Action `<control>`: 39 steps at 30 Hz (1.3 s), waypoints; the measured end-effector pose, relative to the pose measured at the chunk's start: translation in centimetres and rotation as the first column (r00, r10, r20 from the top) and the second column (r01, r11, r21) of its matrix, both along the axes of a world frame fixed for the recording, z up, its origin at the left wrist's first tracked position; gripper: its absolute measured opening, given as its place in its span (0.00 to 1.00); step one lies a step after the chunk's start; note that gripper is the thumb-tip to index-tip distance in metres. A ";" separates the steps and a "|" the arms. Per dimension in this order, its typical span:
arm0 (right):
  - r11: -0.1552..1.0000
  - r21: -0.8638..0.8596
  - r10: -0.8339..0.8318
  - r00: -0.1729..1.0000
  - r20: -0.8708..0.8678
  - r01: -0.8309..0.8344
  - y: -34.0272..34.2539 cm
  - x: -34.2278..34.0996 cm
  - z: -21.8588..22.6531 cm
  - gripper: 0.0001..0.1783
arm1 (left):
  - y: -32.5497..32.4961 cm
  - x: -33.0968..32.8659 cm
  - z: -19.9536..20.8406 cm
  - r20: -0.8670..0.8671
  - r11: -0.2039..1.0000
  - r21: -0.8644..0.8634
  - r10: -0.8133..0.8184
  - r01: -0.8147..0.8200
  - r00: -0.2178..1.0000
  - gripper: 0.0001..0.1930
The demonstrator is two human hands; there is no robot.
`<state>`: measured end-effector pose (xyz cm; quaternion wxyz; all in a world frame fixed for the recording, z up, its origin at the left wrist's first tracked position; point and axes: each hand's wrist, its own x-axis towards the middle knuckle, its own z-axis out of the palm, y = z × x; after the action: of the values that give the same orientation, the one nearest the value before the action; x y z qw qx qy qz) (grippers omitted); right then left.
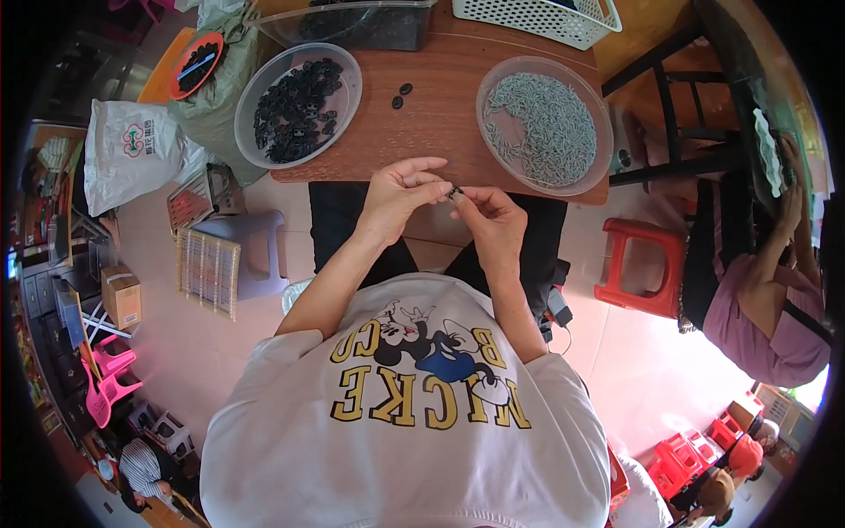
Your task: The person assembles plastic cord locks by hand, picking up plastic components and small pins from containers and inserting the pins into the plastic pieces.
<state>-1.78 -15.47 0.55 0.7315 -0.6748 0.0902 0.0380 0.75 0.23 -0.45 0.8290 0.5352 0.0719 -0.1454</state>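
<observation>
Your left hand (398,198) and right hand (495,222) both pinch a small dark piece (455,191) between nearly closed fingertips, by the brown surface (414,136).

Brown wood tbl (422,123): 2 rnd tubs (350,91), 2 sm blk ovals (398,103) btwn; clr bin (400,33), wht basket (532,26) at far edge.
</observation>
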 end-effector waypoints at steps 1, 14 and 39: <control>1.000 0.020 -0.013 1.000 0.009 0.013 0.0 0.0 -0.1 0.05 | 0.2 0.3 0.4 0.022 0.999 0.036 -0.028 0.027 0.999 0.17; 0.996 0.085 -0.020 0.999 0.033 0.017 -0.6 -0.2 0.4 0.07 | 3.0 13.0 -1.4 0.455 0.033 0.878 -0.371 -0.478 0.810 0.12; 0.975 0.222 0.012 0.997 0.080 -0.029 0.6 3.0 2.0 0.04 | -0.9 1.6 2.1 -0.164 0.935 -0.304 0.138 -0.183 0.977 0.11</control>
<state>1.21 -14.90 2.54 0.8052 -0.5903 0.0496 0.0289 2.38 -0.66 1.65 0.9061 0.3759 0.1494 -0.1240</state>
